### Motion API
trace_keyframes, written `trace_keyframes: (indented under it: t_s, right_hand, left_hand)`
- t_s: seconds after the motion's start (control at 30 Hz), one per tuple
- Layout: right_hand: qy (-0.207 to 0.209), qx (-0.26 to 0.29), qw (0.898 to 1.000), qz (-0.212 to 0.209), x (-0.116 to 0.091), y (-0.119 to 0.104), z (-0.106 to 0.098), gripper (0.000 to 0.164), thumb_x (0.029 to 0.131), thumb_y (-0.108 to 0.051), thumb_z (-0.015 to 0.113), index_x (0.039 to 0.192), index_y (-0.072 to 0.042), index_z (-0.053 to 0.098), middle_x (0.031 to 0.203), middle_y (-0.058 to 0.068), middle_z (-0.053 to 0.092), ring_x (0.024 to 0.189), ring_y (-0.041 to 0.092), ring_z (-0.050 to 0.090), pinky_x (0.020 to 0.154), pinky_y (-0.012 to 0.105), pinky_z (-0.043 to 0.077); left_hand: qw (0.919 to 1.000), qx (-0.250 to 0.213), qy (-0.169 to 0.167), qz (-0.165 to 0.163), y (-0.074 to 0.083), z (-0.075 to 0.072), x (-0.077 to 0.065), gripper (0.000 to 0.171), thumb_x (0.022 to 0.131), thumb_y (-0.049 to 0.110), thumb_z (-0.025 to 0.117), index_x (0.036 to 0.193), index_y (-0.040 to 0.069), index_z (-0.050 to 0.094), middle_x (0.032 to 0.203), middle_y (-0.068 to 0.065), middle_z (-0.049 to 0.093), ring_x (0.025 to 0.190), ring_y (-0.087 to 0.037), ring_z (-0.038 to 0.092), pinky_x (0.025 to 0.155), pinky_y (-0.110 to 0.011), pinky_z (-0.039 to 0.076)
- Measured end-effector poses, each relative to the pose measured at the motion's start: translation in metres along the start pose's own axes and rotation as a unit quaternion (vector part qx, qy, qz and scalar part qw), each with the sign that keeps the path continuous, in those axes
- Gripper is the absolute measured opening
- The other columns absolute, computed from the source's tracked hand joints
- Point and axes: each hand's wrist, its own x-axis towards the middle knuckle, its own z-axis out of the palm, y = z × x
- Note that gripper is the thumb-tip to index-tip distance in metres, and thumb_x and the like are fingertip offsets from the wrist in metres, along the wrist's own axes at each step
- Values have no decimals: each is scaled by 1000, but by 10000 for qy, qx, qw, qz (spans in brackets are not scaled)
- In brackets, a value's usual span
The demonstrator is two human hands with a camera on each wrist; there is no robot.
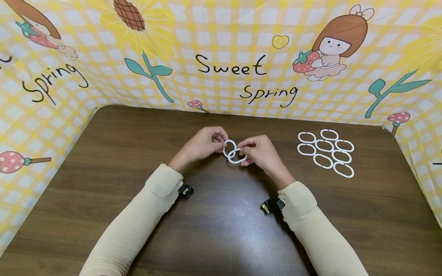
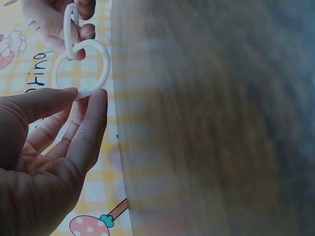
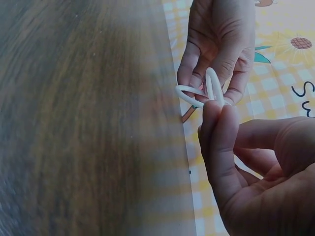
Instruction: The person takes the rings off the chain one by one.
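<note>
In the head view, two white oval plastic links are looped through each other above the table. My left hand (image 1: 206, 142) pinches the left link (image 2: 107, 64) between thumb and fingertips. The right link (image 1: 237, 162) is held by my right hand (image 1: 260, 152), its thumb and fingers at that link's right side. In the left wrist view the right link (image 2: 68, 29) passes through the left one. The right wrist view shows both links crossing between the hands, with my right fingertips hiding part of one.
Several loose white oval links (image 1: 324, 151) lie flat in a cluster at the back right of the brown wooden table (image 1: 221, 230). Small gaps show in some of them. A yellow checked cloth (image 1: 221, 38) stands behind the table and along its sides.
</note>
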Motion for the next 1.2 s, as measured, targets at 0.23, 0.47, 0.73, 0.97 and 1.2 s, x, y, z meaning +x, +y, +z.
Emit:
trace_keyframes:
  t_s: [0.23,0.47,0.73,0.97,1.2]
  right_hand:
    - [-68,21,10000,-1,-1,-2,-1,23,97,6,57,113,14,71,88,20,68,50,10,65,54,24,58]
    - [-142,63,9999,-7,-3,-2,-3,23,97,6,57,114,16,70,86,19,68,49,10,64,53,24,58]
    - [-114,-142,9997,-142,-7,0,-10,22,96,6,59,113,14,71,84,19,69,49,10,62,51,25,57]
    - [-30,-201,9996,-175,-12,2,-29,22,96,7,58,114,15,69,85,19,71,51,11,65,53,27,59]
    - [126,-189,9996,-183,-22,3,-59,24,98,7,59,118,19,65,82,12,72,55,12,69,56,26,60]
  left_hand:
    - [10000,55,73,28,0,0,1,13,94,-2,62,106,-2,68,93,-10,68,84,-17,64,77,-26,58]
    - [9998,21,178,-24,-2,1,2,12,95,-1,63,106,-1,68,93,-10,68,84,-17,65,76,-26,58]
    - [9998,-45,198,-39,-2,1,1,13,95,-2,63,107,-2,68,92,-9,67,83,-16,65,76,-27,59]
    - [9996,-180,182,-114,1,1,1,14,95,-4,61,108,-5,67,91,-9,66,83,-15,64,77,-28,61]
    - [9995,-243,136,-174,3,1,0,16,96,-4,59,110,-6,67,93,-11,66,83,-16,65,78,-29,61]
